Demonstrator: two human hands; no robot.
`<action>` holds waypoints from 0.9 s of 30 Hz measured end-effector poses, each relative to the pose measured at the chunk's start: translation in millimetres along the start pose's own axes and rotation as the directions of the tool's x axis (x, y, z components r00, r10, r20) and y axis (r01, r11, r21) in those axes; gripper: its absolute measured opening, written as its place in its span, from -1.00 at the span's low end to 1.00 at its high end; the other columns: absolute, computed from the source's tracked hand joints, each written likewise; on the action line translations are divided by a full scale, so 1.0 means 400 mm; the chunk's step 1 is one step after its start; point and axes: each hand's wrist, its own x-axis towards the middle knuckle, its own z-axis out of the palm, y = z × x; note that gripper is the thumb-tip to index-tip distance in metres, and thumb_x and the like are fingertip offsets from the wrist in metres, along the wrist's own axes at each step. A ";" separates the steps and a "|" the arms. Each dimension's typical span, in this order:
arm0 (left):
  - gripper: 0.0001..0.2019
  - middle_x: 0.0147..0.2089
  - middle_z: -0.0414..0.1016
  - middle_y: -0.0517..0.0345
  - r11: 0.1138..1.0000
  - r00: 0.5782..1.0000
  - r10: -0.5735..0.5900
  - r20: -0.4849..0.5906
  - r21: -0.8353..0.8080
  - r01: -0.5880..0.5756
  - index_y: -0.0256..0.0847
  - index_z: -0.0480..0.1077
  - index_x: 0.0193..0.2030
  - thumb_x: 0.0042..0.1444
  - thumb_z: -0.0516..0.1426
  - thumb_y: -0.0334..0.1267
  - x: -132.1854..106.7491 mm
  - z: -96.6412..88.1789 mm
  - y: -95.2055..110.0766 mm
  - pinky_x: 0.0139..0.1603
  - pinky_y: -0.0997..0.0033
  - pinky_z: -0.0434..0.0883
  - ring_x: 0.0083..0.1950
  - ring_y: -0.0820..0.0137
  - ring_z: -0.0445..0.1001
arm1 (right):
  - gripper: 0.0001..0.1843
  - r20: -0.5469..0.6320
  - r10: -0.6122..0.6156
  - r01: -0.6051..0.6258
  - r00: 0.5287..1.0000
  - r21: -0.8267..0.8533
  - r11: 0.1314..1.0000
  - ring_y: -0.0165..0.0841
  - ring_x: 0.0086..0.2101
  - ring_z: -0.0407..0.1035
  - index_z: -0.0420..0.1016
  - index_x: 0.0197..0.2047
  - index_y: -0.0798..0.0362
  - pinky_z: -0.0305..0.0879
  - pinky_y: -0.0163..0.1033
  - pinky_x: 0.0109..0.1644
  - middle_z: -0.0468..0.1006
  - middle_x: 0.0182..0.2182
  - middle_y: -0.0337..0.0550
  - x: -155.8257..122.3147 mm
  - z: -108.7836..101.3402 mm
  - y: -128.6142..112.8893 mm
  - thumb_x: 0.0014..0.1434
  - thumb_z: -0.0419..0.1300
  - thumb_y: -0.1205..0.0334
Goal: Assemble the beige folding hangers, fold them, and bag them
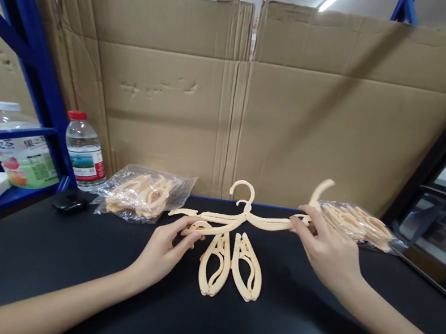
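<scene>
A cream plastic folding clothes hanger (pixel 267 222) is spread between my two hands, its hook standing upright. My left hand (pixel 163 246) pinches the end of its left arm between thumb and fingers. At the other end, my right hand (pixel 329 249) is closed on the right arm, and a curved cream piece (pixel 321 191) sticks up beside those fingers. Two folded hangers, one on the left (pixel 201 271) and one on the right (pixel 258 281), lie side by side on the black table below. Another cream hanger part (pixel 182 213) shows behind my left hand.
Clear plastic bags of folded hangers lie at left (pixel 140 195) and right (pixel 355 222). A red-capped water bottle (pixel 85 154) and a small black object (pixel 70 203) are further left. Cardboard (pixel 165 105) walls the back; blue shelf posts (pixel 34 36) stand left.
</scene>
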 end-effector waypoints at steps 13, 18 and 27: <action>-0.71 -0.30 0.53 0.09 1.000 1.000 -0.014 -0.003 0.006 0.014 -0.26 0.35 0.00 0.23 0.03 -0.15 0.000 -0.001 0.005 -0.33 0.44 0.44 -0.38 0.39 0.47 | -0.72 0.079 0.231 -0.225 0.970 0.654 0.722 -0.26 -0.19 0.46 0.33 0.06 0.03 0.47 -0.18 -0.21 0.44 0.04 0.03 0.002 0.006 -0.014 0.27 0.08 0.31; -0.71 -0.29 0.51 0.09 0.999 0.999 -0.036 -0.004 -0.029 0.036 -0.26 0.35 0.00 0.23 0.04 -0.15 -0.003 -0.001 0.002 -0.31 0.45 0.43 -0.34 0.39 0.47 | -0.66 0.236 0.333 -0.378 0.913 0.797 0.472 -0.25 -0.21 0.47 0.39 0.06 0.00 0.48 -0.14 -0.14 0.51 -0.06 -0.04 0.006 0.007 -0.014 0.21 0.17 0.23; -0.77 -0.23 0.47 0.12 0.892 0.965 -0.247 -0.092 -0.409 0.189 -0.24 0.41 -0.22 0.06 0.23 -0.15 0.013 0.006 0.021 -0.30 0.50 0.39 -0.31 0.45 0.38 | -0.75 0.501 0.260 -0.512 0.826 0.859 -0.027 -0.25 -0.17 0.46 0.52 -0.09 -0.04 0.41 -0.14 -0.04 0.57 -0.18 -0.12 0.021 0.008 0.002 0.14 0.24 0.13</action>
